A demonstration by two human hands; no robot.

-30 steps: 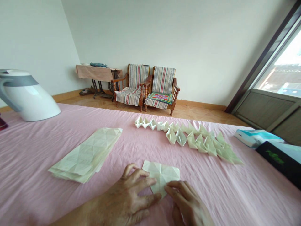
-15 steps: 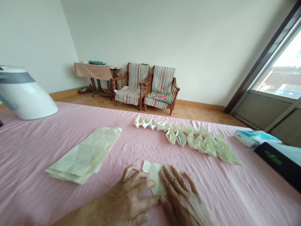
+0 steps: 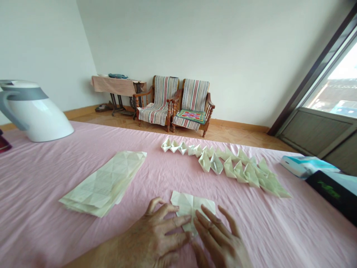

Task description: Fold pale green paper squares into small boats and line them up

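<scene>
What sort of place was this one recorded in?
Probably a living room at home: two striped wooden armchairs side by side, and a white kettle on the pink-clothed table.

Open pink cloth (image 3: 156, 175) lies around the folded sheet (image 3: 192, 204), between paper stack (image 3: 104, 182) and folded boats (image 3: 228, 167).

We press both our left hand (image 3: 152, 242) and right hand (image 3: 220, 242) flat on a folded paper (image 3: 192, 206); finished paper boats (image 3: 228, 167) lie beyond.

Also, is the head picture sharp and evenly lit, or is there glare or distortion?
Head view: the window at right is partly blown out; the kettle at left leans, bent by the wide lens; the left hand, right hand and paper look sharp in soft light.
</scene>
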